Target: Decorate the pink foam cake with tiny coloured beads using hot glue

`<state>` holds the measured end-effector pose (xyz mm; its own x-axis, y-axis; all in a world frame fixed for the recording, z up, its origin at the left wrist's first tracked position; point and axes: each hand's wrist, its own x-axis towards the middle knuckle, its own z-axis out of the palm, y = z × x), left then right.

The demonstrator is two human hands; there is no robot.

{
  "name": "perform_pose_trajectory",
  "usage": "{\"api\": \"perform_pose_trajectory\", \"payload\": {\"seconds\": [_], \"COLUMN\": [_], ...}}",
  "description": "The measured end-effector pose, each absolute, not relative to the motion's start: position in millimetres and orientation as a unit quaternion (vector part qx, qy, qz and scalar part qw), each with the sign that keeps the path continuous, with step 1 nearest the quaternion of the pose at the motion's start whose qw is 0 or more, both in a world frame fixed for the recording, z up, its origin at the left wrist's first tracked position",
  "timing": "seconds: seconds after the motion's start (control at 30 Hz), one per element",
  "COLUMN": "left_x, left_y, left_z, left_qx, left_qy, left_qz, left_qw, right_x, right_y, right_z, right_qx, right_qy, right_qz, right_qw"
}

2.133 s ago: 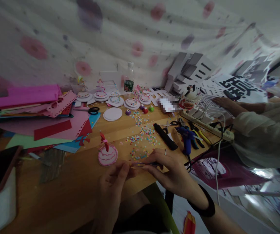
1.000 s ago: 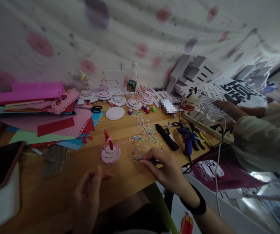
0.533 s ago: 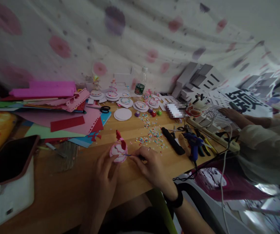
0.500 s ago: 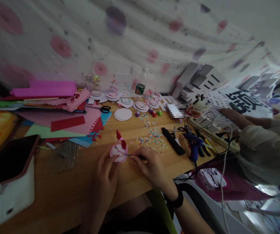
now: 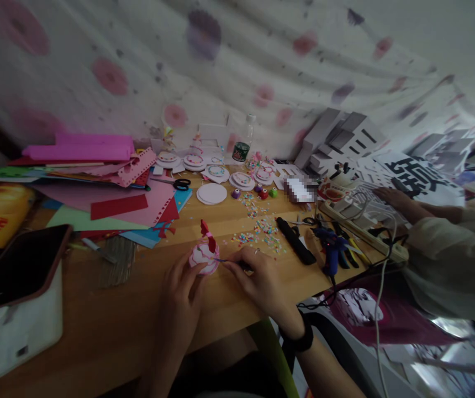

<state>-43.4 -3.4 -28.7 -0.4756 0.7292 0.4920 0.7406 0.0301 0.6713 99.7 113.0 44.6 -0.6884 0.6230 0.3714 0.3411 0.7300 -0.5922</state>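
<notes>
My left hand [image 5: 181, 284] is closed on the near left edge of a small round pink-and-white craft piece [image 5: 201, 260], low over the wooden table. A red bow [image 5: 208, 235] stands up from the back of this piece. From the right, my right hand [image 5: 258, 279] pinches a thin dark tool [image 5: 222, 260], whose tip meets the right side of the piece. A black band circles my right wrist. Small colourful bits [image 5: 264, 229] lie scattered beyond my right hand.
Coloured paper [image 5: 75, 193], scissors [image 5: 181, 184] and a phone [image 5: 22, 265] are at left. White discs [image 5: 211, 193] and a bottle [image 5: 243, 141] stand behind. A blue glue gun [image 5: 331, 246], power strip [image 5: 362, 232] and another person's arm [image 5: 403, 204] are at right.
The whole view has shifted slightly, so things sit a little further right. Both hands keep their hold, with the tool tip still at the craft piece.
</notes>
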Motion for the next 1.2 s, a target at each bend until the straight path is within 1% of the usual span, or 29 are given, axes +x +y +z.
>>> {"api": "perform_pose_trajectory", "payload": {"seconds": [0.3, 0.5, 0.8, 1.2], "left_x": [-43.7, -42.5, -43.5, -42.6], "left_y": [-3.3, -3.7, -3.1, -3.2], "left_z": [-30.3, -27.8, -28.9, -28.2], "left_qx": [-0.506, -0.494, -0.497, -0.493], "left_qy": [-0.72, -0.726, -0.726, -0.725], "left_qz": [-0.475, -0.478, -0.474, -0.479], "left_qw": [-0.017, -0.027, -0.031, -0.033], "right_x": [97.2, 101.2, 99.5, 94.6], "right_y": [113.0, 112.9, 109.8, 111.0], "right_z": [44.1, 48.1, 48.8, 46.5], "right_qx": [-0.292, -0.288, -0.285, -0.28], "right_qy": [-0.879, -0.875, -0.885, -0.883], "right_qz": [0.258, 0.266, 0.254, 0.261], "right_qw": [0.275, 0.285, 0.268, 0.273]}}
